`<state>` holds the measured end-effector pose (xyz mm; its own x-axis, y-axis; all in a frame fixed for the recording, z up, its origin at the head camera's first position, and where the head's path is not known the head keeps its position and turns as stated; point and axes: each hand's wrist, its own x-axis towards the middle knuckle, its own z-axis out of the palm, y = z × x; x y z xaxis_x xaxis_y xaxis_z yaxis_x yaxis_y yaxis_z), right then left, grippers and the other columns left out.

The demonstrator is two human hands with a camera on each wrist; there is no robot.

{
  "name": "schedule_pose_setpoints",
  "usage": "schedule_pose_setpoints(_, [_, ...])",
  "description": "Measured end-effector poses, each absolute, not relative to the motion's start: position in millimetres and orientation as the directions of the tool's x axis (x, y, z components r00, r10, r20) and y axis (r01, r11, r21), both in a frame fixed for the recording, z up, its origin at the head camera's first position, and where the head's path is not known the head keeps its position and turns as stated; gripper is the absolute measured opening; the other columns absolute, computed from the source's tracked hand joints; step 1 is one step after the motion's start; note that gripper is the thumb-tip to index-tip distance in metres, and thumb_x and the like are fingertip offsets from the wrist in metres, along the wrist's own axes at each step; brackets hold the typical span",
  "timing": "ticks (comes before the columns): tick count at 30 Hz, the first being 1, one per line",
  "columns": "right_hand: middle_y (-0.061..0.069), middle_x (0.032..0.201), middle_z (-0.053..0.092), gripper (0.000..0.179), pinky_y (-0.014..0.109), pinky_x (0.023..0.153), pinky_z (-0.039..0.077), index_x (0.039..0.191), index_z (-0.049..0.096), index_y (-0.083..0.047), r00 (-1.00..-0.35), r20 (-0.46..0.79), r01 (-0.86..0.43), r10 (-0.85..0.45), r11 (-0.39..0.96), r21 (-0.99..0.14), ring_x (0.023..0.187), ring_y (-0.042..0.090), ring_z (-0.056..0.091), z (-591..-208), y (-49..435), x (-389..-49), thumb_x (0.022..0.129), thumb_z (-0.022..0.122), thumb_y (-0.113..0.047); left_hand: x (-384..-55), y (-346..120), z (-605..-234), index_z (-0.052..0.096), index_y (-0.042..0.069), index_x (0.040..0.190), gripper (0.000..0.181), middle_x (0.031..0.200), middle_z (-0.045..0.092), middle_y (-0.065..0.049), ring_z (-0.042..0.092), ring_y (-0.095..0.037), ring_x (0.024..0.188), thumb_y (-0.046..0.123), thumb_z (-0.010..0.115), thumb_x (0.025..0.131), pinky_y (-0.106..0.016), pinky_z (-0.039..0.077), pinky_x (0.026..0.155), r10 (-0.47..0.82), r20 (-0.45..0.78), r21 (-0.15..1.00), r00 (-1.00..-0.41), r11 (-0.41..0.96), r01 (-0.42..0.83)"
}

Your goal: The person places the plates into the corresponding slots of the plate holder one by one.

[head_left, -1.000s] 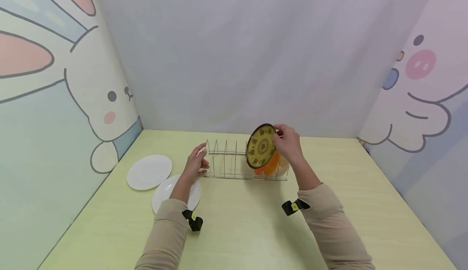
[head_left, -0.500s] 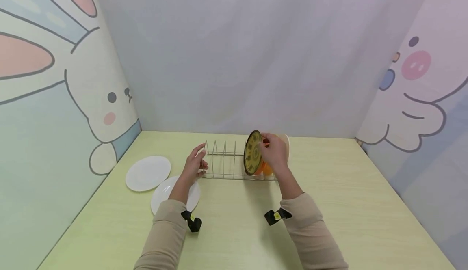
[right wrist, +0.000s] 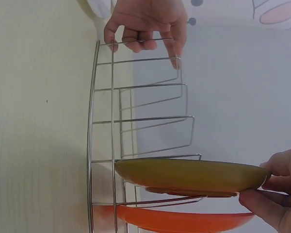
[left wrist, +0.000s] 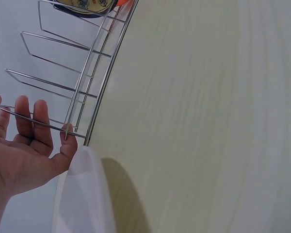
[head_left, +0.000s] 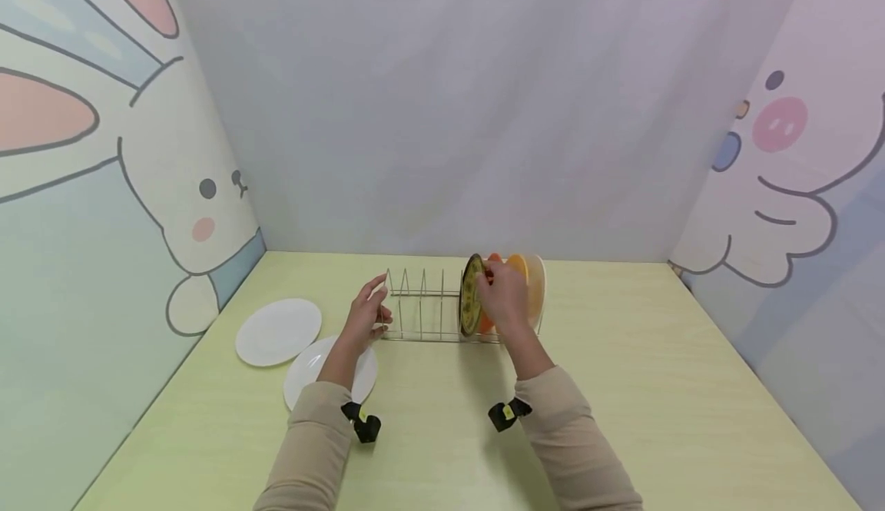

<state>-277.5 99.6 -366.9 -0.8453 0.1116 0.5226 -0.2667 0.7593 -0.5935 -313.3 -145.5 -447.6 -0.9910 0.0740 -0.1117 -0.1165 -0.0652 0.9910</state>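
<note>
My right hand (head_left: 506, 296) pinches the rim of a yellow-brown patterned plate (head_left: 470, 300) with a dark edge. The plate stands nearly upright between wires of the metal dish rack (right wrist: 91, 145). In the right wrist view, thumb and fingers meet at its upper rim, and its lower edge is down among the rack's wires. My left hand (head_left: 360, 323) grips the rack's left end, with fingers around the end wire in the left wrist view. Beside the patterned plate, a red-orange plate (right wrist: 184, 221) stands in the rack, then a yellow-orange plate (head_left: 518, 261) and a cream plate (head_left: 538, 288).
Two white plates lie flat on the table to the left: one farther back (head_left: 279, 332), one nearer (head_left: 307, 373) and partly under my left forearm. Left of the patterned plate, several rack slots hold nothing. A grey curtain (head_left: 442, 111) hangs behind the table.
My right hand has moved left and down with the patterned plate, turning it from tilted and facing me to edge-on within the rack. The left hand stays on the rack's end.
</note>
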Motion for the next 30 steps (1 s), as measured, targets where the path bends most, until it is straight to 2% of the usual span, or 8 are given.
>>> schedule_pose_setpoints(6, [0.015, 0.079, 0.065, 0.017, 0.032, 0.053, 0.047, 0.096, 0.069, 0.006, -0.858, 0.506, -0.239, 0.084, 0.808, -0.539, 0.062, 0.023, 0.057, -369, 94, -284, 0.084, 0.067, -0.006, -313, -147, -448, 0.039, 0.033, 0.140, 0.041, 0.066, 0.050, -0.003, 0.053, -0.019, 0.062, 0.034, 0.044, 0.099, -0.035, 0.042, 0.060, 0.067, -0.117, 0.990, -0.991, -0.068, -0.121])
schedule_pose_setpoints(12, [0.012, 0.072, 0.060, 0.012, 0.038, 0.060, 0.045, 0.083, 0.064, 0.004, -0.857, 0.514, -0.235, 0.043, 0.855, -0.462, 0.065, 0.028, 0.056, -373, 87, -287, 0.083, 0.069, -0.007, -313, -149, -451, 0.037, 0.031, 0.141, 0.044, 0.067, 0.050, -0.003, 0.053, -0.018, 0.061, 0.036, 0.045, 0.098, -0.035, 0.042, 0.060, 0.072, -0.109, 0.991, -0.991, -0.064, -0.114])
schedule_pose_setpoints(16, [0.016, 0.079, 0.061, 0.016, 0.041, 0.065, 0.047, 0.090, 0.063, 0.006, -0.860, 0.508, -0.236, 0.038, 0.854, -0.463, 0.072, 0.032, 0.058, -373, 86, -288, 0.084, 0.068, -0.008, -312, -148, -450, 0.039, 0.032, 0.140, 0.043, 0.068, 0.050, -0.003, 0.053, -0.018, 0.062, 0.037, 0.046, 0.098, -0.035, 0.042, 0.060, 0.062, -0.109, 0.991, -0.992, -0.067, -0.113])
schedule_pose_setpoints(23, [0.018, 0.097, 0.065, 0.029, 0.046, 0.067, 0.049, 0.111, 0.063, 0.004, -0.924, 0.364, -0.122, 0.116, 0.812, -0.571, 0.078, 0.036, 0.060, -365, 91, -281, 0.085, 0.065, -0.009, -314, -147, -451, 0.039, 0.033, 0.140, 0.043, 0.067, 0.050, -0.003, 0.053, -0.017, 0.061, 0.039, 0.047, 0.097, -0.035, 0.042, 0.060, 0.068, -0.104, 0.992, -0.992, -0.069, -0.109])
schedule_pose_setpoints(27, [0.016, 0.099, 0.066, 0.032, 0.042, 0.058, 0.048, 0.115, 0.064, 0.001, -0.942, 0.316, -0.092, 0.114, 0.817, -0.569, 0.068, 0.031, 0.059, -363, 94, -278, 0.086, 0.062, -0.014, -314, -146, -452, 0.039, 0.032, 0.140, 0.043, 0.066, 0.050, -0.003, 0.053, -0.019, 0.061, 0.038, 0.046, 0.098, -0.035, 0.041, 0.059, 0.055, -0.096, 0.992, -0.994, -0.071, -0.100])
schedule_pose_setpoints(30, [0.014, 0.088, 0.064, 0.037, 0.035, 0.050, 0.044, 0.119, 0.060, 0.001, -0.949, 0.303, -0.115, 0.086, 0.802, -0.586, 0.058, 0.023, 0.053, -362, 100, -271, 0.086, 0.061, -0.015, -314, -144, -451, 0.038, 0.030, 0.141, 0.044, 0.067, 0.051, -0.003, 0.055, -0.021, 0.063, 0.037, 0.046, 0.098, -0.035, 0.042, 0.059, 0.064, -0.105, 0.991, -0.992, -0.074, -0.110])
